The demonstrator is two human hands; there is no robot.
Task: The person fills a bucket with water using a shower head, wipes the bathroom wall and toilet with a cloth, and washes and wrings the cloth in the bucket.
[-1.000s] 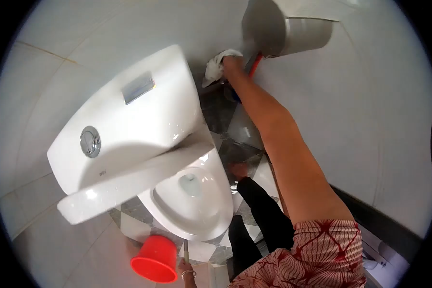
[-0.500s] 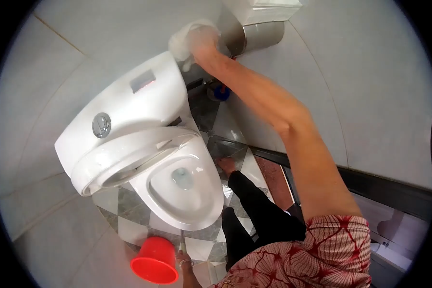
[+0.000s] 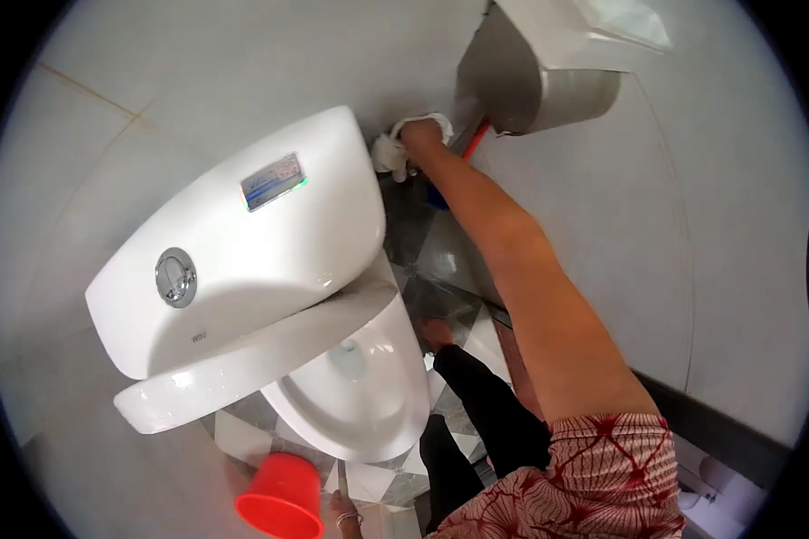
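Note:
My right hand is closed round a crumpled white cloth, against the wall beside the tank of the white toilet. Low at the bottom of the view, my left hand, with a bracelet at the wrist, grips a thin pale handle. The far end of that handle is hidden beneath the toilet bowl. The toilet's seat and lid are raised, and a round chrome flush button sits on the tank top.
A red bucket stands on the checkered floor near my left hand. Past my right forearm are a blue object, partly hidden, and a red stick. A metal wall-mounted holder juts out at the upper right.
My right hand with the cloth has moved lower along the wall beside the tank. The view has shifted, and the tank looks larger. My left hand stays on the handle.

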